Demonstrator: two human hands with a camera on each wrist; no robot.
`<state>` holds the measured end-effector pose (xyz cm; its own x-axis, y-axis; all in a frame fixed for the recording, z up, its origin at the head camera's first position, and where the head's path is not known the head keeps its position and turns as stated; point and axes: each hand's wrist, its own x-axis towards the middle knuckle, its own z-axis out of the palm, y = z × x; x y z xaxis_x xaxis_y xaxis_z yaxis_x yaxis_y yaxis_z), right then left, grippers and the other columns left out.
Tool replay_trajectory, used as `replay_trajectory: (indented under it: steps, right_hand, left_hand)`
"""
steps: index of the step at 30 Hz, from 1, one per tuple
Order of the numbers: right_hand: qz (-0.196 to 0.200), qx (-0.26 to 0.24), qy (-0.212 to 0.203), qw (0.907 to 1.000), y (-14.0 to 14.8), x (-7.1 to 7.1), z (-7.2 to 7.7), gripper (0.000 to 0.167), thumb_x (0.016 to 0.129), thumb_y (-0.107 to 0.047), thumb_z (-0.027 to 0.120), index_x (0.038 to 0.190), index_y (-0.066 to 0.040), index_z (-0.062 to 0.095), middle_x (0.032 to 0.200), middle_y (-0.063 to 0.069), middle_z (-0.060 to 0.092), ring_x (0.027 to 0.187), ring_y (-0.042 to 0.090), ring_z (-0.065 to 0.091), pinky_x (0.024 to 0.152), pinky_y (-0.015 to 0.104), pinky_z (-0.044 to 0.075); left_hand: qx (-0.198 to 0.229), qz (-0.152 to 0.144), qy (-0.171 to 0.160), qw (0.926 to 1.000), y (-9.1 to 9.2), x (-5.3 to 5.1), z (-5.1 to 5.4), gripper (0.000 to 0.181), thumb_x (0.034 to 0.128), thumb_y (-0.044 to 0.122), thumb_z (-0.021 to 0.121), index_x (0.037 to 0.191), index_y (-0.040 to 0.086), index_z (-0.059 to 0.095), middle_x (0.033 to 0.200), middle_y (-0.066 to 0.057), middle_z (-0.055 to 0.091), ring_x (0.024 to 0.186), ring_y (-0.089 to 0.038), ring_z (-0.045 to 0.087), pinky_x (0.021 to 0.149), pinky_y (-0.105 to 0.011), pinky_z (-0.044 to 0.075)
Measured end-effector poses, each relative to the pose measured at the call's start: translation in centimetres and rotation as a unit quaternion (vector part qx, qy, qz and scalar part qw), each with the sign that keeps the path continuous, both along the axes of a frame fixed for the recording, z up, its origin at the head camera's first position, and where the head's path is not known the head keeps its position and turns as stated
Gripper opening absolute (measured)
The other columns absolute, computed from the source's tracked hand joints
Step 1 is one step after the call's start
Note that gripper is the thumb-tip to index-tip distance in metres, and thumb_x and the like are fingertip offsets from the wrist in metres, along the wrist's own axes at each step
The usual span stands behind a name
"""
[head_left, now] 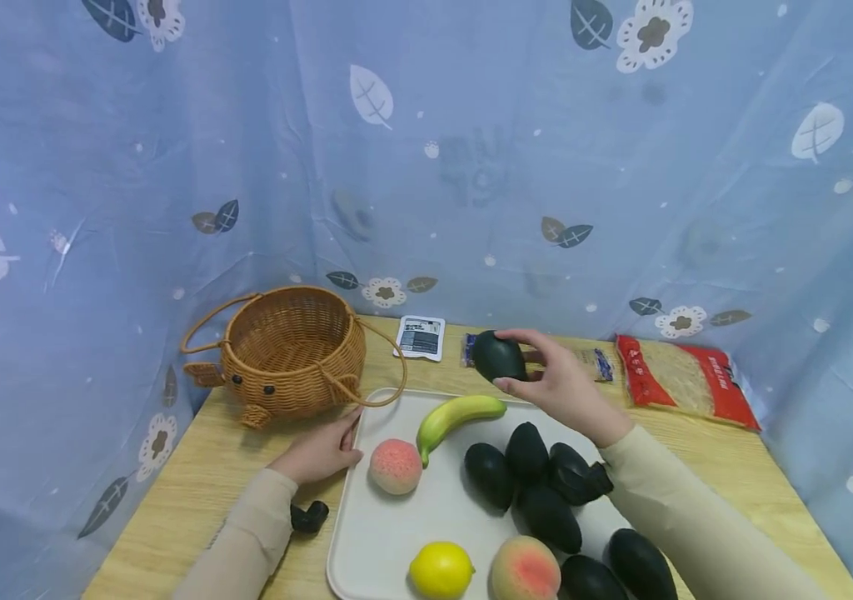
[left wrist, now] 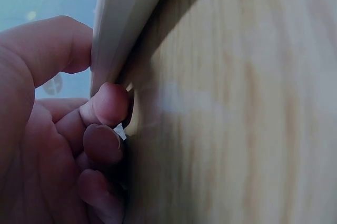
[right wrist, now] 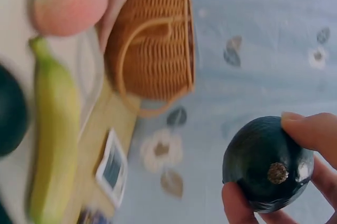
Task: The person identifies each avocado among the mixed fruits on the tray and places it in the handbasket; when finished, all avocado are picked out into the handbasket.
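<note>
A dark green avocado (head_left: 497, 357) is held up between the thumb and fingers of my right hand (head_left: 572, 387), above the far side of the white tray (head_left: 389, 533). In the right wrist view the avocado (right wrist: 258, 163) shows its stem end, gripped by the right hand (right wrist: 316, 155). My left hand (head_left: 321, 450) pinches the tray's left rim; the left wrist view shows the thumb and curled fingers of this hand (left wrist: 58, 124) at the rim (left wrist: 124, 18). On the tray lie a banana (head_left: 456, 417), a peach (head_left: 396, 467), another peach (head_left: 526, 569), a lemon (head_left: 441, 570) and several avocados (head_left: 489, 475).
A wicker basket (head_left: 295, 367) with looped handles stands behind my left hand, one handle reaching over the tray's corner. Behind the tray lie a white packet (head_left: 421, 337) and small blue-ended packages (head_left: 603, 365). A red bag (head_left: 685, 379) lies at the right; a patterned curtain (head_left: 471, 167) hangs behind.
</note>
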<state>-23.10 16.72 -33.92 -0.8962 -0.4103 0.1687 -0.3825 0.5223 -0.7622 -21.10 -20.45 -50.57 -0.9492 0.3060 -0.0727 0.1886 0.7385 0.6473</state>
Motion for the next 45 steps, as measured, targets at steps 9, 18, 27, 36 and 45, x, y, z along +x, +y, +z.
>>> replay_trajectory:
  steps: [9, 18, 27, 36, 45]
  right_hand:
    - [0.089, -0.039, -0.023, 0.995, -11.8, -3.7, 1.3, 0.063, 0.094, -0.013, 0.081, 0.15, -0.02, 0.055, 0.152, 0.011, 0.05, 0.125, 0.033, 0.062, 0.086, 0.043, 0.058]
    - [0.131, 0.01, 0.047, 0.9902, -21.4, -5.6, -0.1, 0.061, 0.094, -0.017, 0.08, 0.15, -0.02, 0.055, 0.144, 0.009, 0.057, 0.12, 0.027, 0.064, 0.091, 0.04, 0.055]
    - [0.076, 0.088, 0.065, 0.9911, -24.7, -7.2, -1.4, 0.059, 0.096, -0.028, 0.078, 0.151, -0.024, 0.055, 0.138, 0.012, 0.058, 0.115, 0.026, 0.064, 0.091, 0.039, 0.055]
    - [0.059, 0.215, 0.108, 0.9688, -26.0, -8.1, -2.5, 0.055, 0.098, -0.034, 0.075, 0.15, -0.027, 0.057, 0.137, 0.014, 0.059, 0.105, 0.026, 0.068, 0.087, 0.04, 0.055]
    - [0.083, 0.243, 0.145, 0.9556, -26.0, -8.2, -3.1, 0.038, 0.102, -0.019, 0.068, 0.14, -0.021, 0.066, 0.125, 0.006, 0.067, 0.062, 0.012, 0.048, 0.056, 0.027, 0.036]
  left_hand:
    - [-0.006, 0.003, 0.011, 0.9999, -0.5, 0.1, 0.2, 0.079, 0.0941, 0.018, 0.075, 0.161, -0.002, 0.036, 0.073, 0.006, 0.05, 0.06, -0.008, 0.043, 0.057, -0.028, 0.035]
    - [-0.026, 0.013, 0.041, 0.9987, 0.4, 0.5, -0.1, 0.077, 0.092, 0.021, 0.075, 0.16, 0.003, 0.042, 0.116, -0.013, 0.068, 0.096, -0.022, 0.062, 0.081, -0.044, 0.05]
    - [-0.034, 0.001, 0.049, 0.9982, 1.1, 0.5, -0.4, 0.069, 0.0904, 0.019, 0.075, 0.153, 0.003, 0.051, 0.099, -0.006, 0.068, 0.084, -0.019, 0.059, 0.074, -0.044, 0.051]
    - [-0.031, 0.001, 0.051, 0.9982, 0.8, -0.3, -0.4, 0.045, 0.0912, 0.019, 0.073, 0.133, 0.01, 0.06, 0.074, 0.005, 0.049, 0.065, -0.013, 0.047, 0.06, -0.035, 0.038]
    - [-0.025, -0.002, 0.073, 0.997, 0.0, 0.4, -0.3, 0.071, 0.0905, 0.02, 0.074, 0.154, 0.001, 0.049, 0.093, -0.009, 0.069, 0.081, -0.017, 0.058, 0.071, -0.043, 0.05]
